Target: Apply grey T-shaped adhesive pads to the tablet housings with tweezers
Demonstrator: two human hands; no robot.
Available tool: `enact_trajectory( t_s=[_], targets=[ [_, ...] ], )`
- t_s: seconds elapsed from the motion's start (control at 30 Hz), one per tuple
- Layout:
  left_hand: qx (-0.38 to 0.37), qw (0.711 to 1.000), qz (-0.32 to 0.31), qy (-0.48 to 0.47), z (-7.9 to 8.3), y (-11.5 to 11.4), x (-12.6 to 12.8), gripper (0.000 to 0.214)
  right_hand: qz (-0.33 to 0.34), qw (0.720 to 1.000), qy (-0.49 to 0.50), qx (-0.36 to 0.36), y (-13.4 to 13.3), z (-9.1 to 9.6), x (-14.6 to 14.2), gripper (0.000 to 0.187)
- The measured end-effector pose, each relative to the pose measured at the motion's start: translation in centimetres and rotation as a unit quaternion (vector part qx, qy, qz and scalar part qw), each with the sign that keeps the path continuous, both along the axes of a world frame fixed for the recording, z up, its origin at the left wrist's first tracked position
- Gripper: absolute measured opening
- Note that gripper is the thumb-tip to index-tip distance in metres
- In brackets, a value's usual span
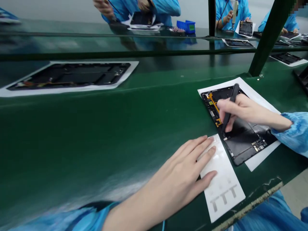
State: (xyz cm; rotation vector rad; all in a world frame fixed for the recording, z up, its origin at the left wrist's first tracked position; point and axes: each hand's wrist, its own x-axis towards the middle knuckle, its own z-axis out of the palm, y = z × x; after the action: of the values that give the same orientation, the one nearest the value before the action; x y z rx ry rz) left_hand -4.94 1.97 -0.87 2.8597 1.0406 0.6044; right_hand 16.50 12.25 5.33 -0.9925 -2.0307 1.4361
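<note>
My left hand (190, 163) lies flat, fingers stretched out, on a white sheet (222, 179) that carries several grey T-shaped stickers (225, 199). In my right hand (234, 110) is a pair of black tweezers (230, 106), gripped like a pen and pointing down. Their tip meets the left edge of an opened tablet (245, 141), though the exact contact is too small to make out. Orange flex cables (214, 102) and a small circuit board (260, 144) show inside the tablet. White paper (260, 96) lies under it, and my right hand hides part of its middle.
Another opened tablet (79, 75) rests on white paper at the back left. A green post (267, 41) rises behind my tablet. Across the bench, people in blue sleeves (166, 8) handle similar tablets near a blue bin (186, 26). The worn bench edge (250, 207) is close in front.
</note>
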Motion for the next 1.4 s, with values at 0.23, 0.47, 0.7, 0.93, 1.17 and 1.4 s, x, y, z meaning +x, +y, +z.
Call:
enact_trajectory(
  t_s=[0.23,0.47,0.7,0.93,1.17,1.4],
  targets=[
    [0.064,0.997,0.026,0.036,0.4,-0.2,0.5,0.041,0.065,0.995,0.052,-0.051,-0.3,-2.6,-0.5,0.032],
    [0.055,0.997,0.052,0.007,0.5,-0.6,1.0,0.038,-0.012,0.994,0.070,0.080,-1.3,-3.9,-1.5,0.014],
    [0.070,0.996,0.034,0.039,1.2,-0.3,1.1,0.042,-0.020,0.988,0.029,0.153,-1.2,-3.7,-1.8,0.012],
    [0.073,0.996,0.038,0.038,1.2,-0.3,1.4,0.041,-0.027,0.984,0.002,0.175,-0.9,-3.5,-2.2,0.013],
    [0.057,0.997,0.041,0.017,1.0,-0.4,1.4,0.040,-0.011,0.991,-0.004,0.130,-0.7,-3.4,-2.2,0.012],
    [0.049,0.998,0.048,-0.004,0.9,-0.5,1.3,0.042,-0.004,1.000,0.025,0.016,-0.1,-3.7,-2.1,0.017]
  ],
)
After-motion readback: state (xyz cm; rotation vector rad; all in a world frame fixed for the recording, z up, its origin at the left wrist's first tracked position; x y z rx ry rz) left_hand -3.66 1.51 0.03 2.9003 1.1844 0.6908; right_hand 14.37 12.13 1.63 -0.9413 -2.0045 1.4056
